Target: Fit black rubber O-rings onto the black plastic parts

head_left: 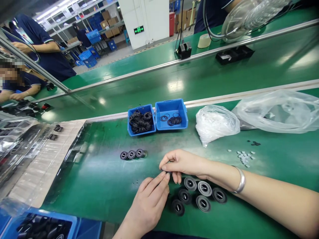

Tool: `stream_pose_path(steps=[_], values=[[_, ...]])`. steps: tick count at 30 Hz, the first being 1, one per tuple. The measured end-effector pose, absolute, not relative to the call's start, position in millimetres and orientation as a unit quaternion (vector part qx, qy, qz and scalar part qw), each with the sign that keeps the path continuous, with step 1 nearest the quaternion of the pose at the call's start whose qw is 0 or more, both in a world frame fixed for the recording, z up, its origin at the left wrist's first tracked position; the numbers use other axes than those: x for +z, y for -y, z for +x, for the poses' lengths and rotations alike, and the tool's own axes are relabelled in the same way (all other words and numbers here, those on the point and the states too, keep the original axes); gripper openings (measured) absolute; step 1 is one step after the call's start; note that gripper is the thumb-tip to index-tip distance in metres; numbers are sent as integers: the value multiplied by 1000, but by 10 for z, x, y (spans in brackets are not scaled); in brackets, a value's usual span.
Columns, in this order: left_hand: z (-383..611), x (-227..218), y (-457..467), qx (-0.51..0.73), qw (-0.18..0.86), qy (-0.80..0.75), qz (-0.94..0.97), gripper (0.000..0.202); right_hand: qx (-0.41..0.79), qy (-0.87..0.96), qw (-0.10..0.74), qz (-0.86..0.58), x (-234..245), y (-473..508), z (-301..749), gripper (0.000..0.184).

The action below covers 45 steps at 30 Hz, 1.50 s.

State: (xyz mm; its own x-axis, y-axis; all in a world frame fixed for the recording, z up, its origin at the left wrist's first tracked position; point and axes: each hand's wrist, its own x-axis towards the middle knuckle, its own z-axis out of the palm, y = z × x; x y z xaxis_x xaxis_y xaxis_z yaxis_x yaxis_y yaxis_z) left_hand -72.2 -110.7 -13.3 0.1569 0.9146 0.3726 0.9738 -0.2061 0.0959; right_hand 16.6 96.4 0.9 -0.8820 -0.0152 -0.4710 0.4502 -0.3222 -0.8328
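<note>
My left hand (152,200) and my right hand (178,163) meet above the green bench, fingertips pinched together on a small dark part (166,171). Fingers cover most of that part, so its kind cannot be made out. Just right of and below my fingers stand several round black caps (204,188) with a light slot in the middle. Further off to the left, three similar black caps (131,154) form a short row. Beyond my hands, a blue bin (142,134) holds a heap of thin black rings, and a second blue bin (183,124) contains fewer rings.
A bag of white pieces (215,124) and a clear plastic bag (286,113) lie at the back right. Small white pieces (245,157) are scattered nearby. Cardboard-lined trays (42,159) occupy the left. A blue crate (74,220) of black parts stands at front left. Co-workers sit and stand beyond.
</note>
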Motion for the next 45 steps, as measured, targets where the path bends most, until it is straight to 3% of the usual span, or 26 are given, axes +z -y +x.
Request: stream_pose_path(steps=[5, 14, 30, 45], values=[[-720, -148, 1104, -178, 84, 625, -755, 35, -785, -566, 149, 203, -13, -968, 139, 28], [-717, -140, 1120, -168, 63, 637, -750, 35, -847, -492, 123, 159, -24, -1042, 260, 50], [-718, -173, 1136, -123, 49, 648, -750, 28, -865, -453, 179, 121, -30, -1157, 253, 42], [-753, -164, 1158, -123, 59, 636, -760, 41, -867, -445, 199, 102, -38, -1234, 271, 42]])
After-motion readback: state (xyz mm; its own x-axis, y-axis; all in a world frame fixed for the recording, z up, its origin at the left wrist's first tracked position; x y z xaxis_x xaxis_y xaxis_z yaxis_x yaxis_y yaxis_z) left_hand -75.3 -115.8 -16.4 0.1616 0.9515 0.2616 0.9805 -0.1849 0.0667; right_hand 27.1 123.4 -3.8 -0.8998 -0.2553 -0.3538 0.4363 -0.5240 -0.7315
